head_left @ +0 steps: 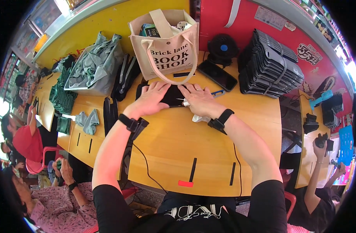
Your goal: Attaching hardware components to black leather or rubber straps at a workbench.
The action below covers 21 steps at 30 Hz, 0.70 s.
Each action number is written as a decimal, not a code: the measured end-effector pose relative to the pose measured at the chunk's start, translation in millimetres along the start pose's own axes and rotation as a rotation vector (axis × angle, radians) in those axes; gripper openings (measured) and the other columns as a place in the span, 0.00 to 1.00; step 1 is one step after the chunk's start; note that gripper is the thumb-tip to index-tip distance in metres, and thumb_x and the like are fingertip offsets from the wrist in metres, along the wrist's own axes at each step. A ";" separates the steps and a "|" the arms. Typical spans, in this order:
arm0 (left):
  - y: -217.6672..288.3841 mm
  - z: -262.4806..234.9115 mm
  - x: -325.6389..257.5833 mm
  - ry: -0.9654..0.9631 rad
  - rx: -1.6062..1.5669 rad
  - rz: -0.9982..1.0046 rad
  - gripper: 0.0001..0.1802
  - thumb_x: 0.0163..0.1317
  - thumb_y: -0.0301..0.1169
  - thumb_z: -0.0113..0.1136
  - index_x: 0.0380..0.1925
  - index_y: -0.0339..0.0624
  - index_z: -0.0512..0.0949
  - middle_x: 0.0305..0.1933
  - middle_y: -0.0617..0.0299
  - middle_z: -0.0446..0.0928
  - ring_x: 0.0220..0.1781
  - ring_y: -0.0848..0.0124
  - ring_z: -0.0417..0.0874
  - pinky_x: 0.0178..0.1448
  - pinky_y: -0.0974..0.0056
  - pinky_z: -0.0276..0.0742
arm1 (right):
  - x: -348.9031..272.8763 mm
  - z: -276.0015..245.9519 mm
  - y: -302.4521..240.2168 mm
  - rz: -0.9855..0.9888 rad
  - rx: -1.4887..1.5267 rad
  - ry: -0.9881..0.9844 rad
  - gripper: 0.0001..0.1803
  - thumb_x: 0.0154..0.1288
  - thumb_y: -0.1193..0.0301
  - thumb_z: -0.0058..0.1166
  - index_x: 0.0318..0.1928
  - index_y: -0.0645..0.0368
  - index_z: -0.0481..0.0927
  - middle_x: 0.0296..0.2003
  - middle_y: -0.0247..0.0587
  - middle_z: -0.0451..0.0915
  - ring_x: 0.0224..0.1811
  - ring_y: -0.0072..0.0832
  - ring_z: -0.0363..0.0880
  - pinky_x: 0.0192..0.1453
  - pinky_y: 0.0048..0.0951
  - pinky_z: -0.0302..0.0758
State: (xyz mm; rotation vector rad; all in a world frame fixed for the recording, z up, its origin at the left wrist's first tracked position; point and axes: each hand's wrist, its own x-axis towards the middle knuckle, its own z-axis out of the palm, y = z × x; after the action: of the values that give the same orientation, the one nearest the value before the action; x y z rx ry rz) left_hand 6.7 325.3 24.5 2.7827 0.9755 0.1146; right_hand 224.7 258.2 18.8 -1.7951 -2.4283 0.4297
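A black folded cloth piece (172, 95) lies flat on the yellow table in front of the tote bag. My left hand (151, 98) rests on its left part, fingers stretched out and holding nothing. On its right part lies my right hand (199, 99), with extended fingers pressing the cloth. Thread snips (182, 99) with a thin metal tip and white wrapping stick out from under my right thumb; the palm hides the rest. Crumpled white material (200, 118) shows below that hand. A blue slim tool (218, 93) lies just beyond it.
Behind the cloth stand a canvas tote bag (166, 50), a phone (217, 75) and a black fan (222, 47). Strapped dark pieces (269, 66) are stacked at right. A grey bin of cloth (93, 72) stands left. Cables hang over the table; people work on both sides.
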 end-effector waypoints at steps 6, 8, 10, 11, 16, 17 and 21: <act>-14.2 -34.2 -17.1 -0.087 -0.015 -0.148 0.43 0.48 0.38 0.69 0.65 0.44 0.63 0.67 0.55 0.60 0.70 0.56 0.58 0.66 0.52 0.55 | -3.2 -1.8 6.0 -0.002 0.002 0.002 0.37 0.57 0.78 0.43 0.70 0.55 0.55 0.66 0.45 0.59 0.67 0.40 0.60 0.60 0.49 0.61; -12.7 -37.8 -21.7 0.015 0.031 -0.170 0.40 0.48 0.37 0.69 0.62 0.40 0.66 0.63 0.53 0.64 0.68 0.56 0.61 0.63 0.56 0.60 | -2.6 0.1 6.8 0.001 0.000 -0.001 0.37 0.57 0.78 0.43 0.70 0.54 0.55 0.66 0.45 0.59 0.67 0.40 0.60 0.60 0.49 0.61; -29.8 -30.1 -28.2 0.130 0.007 -0.246 0.39 0.48 0.37 0.70 0.61 0.39 0.67 0.61 0.49 0.66 0.65 0.54 0.64 0.62 0.57 0.63 | -2.2 0.5 3.1 -0.007 -0.001 -0.003 0.38 0.57 0.78 0.43 0.70 0.54 0.55 0.66 0.44 0.59 0.67 0.40 0.60 0.60 0.48 0.61; -39.9 -23.6 -32.2 0.244 -0.023 -0.318 0.38 0.48 0.37 0.70 0.60 0.38 0.68 0.58 0.46 0.68 0.62 0.51 0.66 0.60 0.57 0.66 | -2.6 0.3 0.4 -0.004 0.006 -0.002 0.38 0.57 0.78 0.43 0.70 0.54 0.55 0.66 0.44 0.59 0.67 0.40 0.60 0.60 0.48 0.61; -56.0 -15.1 -35.5 0.253 -0.493 -0.704 0.13 0.53 0.33 0.68 0.27 0.31 0.81 0.21 0.50 0.79 0.27 0.54 0.81 0.38 0.57 0.75 | -4.2 -1.0 2.3 -0.002 0.023 -0.006 0.37 0.58 0.77 0.42 0.70 0.54 0.55 0.67 0.44 0.59 0.67 0.40 0.59 0.60 0.49 0.60; -59.6 -13.6 -36.5 0.257 -0.489 -0.710 0.13 0.53 0.33 0.68 0.27 0.31 0.81 0.21 0.50 0.79 0.27 0.54 0.81 0.38 0.57 0.75 | -4.5 0.6 1.7 0.004 0.014 0.001 0.37 0.58 0.77 0.42 0.71 0.53 0.55 0.67 0.44 0.58 0.67 0.41 0.59 0.60 0.50 0.60; -52.4 -9.8 -27.8 0.245 -0.720 -0.845 0.15 0.50 0.35 0.70 0.25 0.30 0.80 0.23 0.49 0.79 0.31 0.57 0.83 0.39 0.59 0.76 | -4.0 -1.2 2.3 0.023 0.026 -0.015 0.36 0.59 0.76 0.42 0.71 0.53 0.55 0.68 0.45 0.57 0.68 0.42 0.58 0.60 0.50 0.60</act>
State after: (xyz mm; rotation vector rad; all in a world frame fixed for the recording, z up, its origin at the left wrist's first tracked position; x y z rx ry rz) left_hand -48.4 349.5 23.1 1.5909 1.6639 0.5514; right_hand 228.3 255.2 19.7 -1.8179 -2.4023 0.4766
